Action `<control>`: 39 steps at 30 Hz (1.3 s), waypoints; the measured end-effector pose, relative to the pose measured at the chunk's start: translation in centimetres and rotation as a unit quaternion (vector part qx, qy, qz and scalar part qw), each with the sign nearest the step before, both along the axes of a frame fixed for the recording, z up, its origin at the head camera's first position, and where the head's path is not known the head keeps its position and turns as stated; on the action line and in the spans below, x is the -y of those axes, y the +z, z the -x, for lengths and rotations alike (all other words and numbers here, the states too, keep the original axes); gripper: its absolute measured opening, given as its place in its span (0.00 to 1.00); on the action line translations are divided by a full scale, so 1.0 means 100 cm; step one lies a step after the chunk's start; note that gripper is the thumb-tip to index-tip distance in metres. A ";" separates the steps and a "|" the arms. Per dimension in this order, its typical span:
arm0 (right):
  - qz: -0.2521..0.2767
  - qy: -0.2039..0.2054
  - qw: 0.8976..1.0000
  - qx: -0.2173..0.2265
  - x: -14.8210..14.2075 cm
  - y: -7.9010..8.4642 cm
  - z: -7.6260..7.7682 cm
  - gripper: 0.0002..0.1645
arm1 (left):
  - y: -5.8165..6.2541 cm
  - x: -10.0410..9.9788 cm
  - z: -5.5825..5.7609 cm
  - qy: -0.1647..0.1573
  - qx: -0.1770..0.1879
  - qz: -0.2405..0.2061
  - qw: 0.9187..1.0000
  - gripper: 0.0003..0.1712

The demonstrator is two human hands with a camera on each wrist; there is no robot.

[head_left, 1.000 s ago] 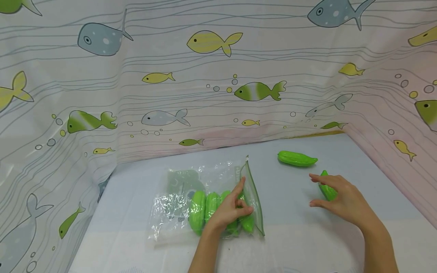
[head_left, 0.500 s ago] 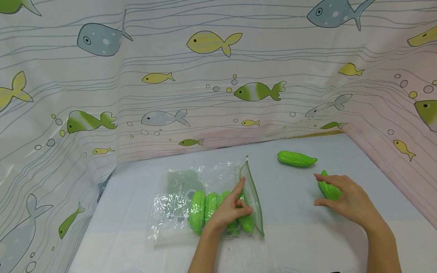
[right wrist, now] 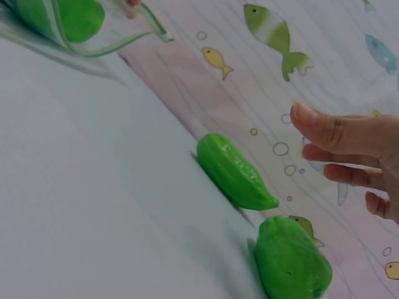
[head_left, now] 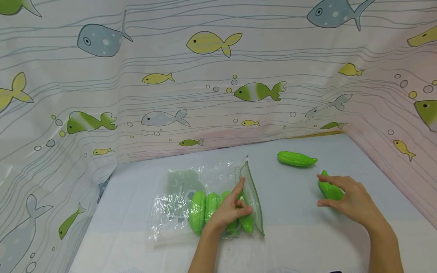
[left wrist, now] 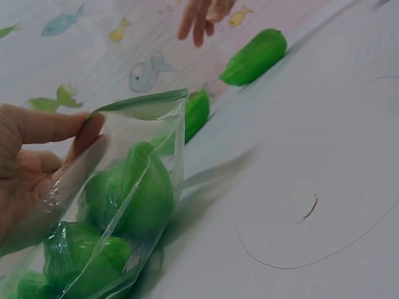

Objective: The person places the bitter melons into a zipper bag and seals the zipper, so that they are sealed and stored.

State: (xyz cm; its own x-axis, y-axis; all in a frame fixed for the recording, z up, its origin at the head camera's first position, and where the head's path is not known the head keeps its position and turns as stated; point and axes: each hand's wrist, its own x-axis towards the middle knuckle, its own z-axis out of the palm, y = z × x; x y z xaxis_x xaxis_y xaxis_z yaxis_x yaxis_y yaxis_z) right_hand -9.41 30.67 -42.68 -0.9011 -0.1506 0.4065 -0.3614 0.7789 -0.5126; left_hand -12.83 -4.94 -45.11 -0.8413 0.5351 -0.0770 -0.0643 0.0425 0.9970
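A clear zip bag [head_left: 257,204] with a green rim holds several glossy green, cucumber-like vegetables [head_left: 197,212]. My left hand [head_left: 225,212] is at its mouth, index finger stretched along the opening; in the left wrist view the fingers pinch the rim. Two similar vegetables lie outside the bag on the right: a farther one [head_left: 297,159] and a nearer one [head_left: 329,190]. Over the nearer one hovers my right hand [head_left: 351,197], thumb and fingers apart in a C shape, partly covering it in the head view. The right wrist view shows nothing between those fingers.
A white cloth [head_left: 290,242] covers the table. Fish-printed curtains [head_left: 164,98] hang along the back and both sides, meeting the table's far edge just behind the farther vegetable.
My right hand has shifted a little to the right, uncovering slightly more of the nearer vegetable's left side. The left hand and the bag have stayed in place.
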 end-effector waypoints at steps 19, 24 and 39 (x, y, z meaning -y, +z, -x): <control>-0.009 -0.010 1.000 -0.027 -0.007 -0.005 0.002 0.43 | -0.001 0.001 0.000 -0.001 -0.001 -0.003 1.000 0.55; 0.001 -0.009 1.000 -0.029 -0.009 -0.006 0.002 0.41 | -0.001 0.001 0.001 0.000 0.001 0.002 1.000 0.55; 0.013 -0.019 1.000 0.009 -0.013 -0.011 0.002 0.41 | 0.002 0.000 0.000 -0.001 0.010 -0.007 1.000 0.55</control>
State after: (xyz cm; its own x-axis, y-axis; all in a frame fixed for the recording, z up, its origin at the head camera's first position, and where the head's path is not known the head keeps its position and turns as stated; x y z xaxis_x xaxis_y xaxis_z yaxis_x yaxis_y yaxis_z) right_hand -9.61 32.02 -43.81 -0.9134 -0.1053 0.3931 -0.3218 0.7782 -0.5393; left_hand -12.79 -4.91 -44.90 -0.8383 0.5383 -0.0862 -0.0845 0.0280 0.9960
